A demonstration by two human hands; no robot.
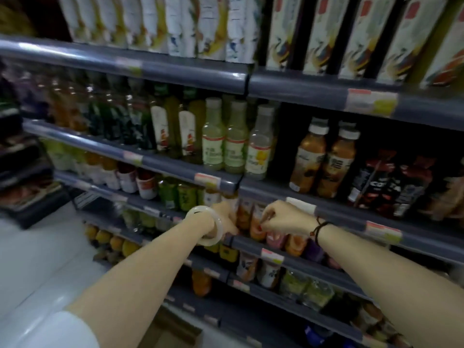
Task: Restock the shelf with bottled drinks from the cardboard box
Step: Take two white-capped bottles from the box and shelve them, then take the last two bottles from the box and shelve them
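Observation:
Both my arms reach into the third shelf (253, 244) from the top, where orange and pink bottled drinks stand in a row. My left hand (224, 216), with a white bangle on the wrist, is curled round an orange bottle (243, 214) at the shelf's front; its fingertips are hidden behind the bottle. My right hand (281, 217), with a dark cord bracelet, has curled fingers pinching the top of the neighbouring orange-pink bottle (256, 228). A brown cardboard box (175, 331) shows in part on the floor below my left forearm.
Shelves above hold pale green bottles (213, 144), orange juice bottles (324, 159) and dark Costa bottles (386, 184). Tall cartons (324, 33) fill the top shelf. Lower shelves (288, 292) hold more drinks. A white floor (30, 259) lies to the left.

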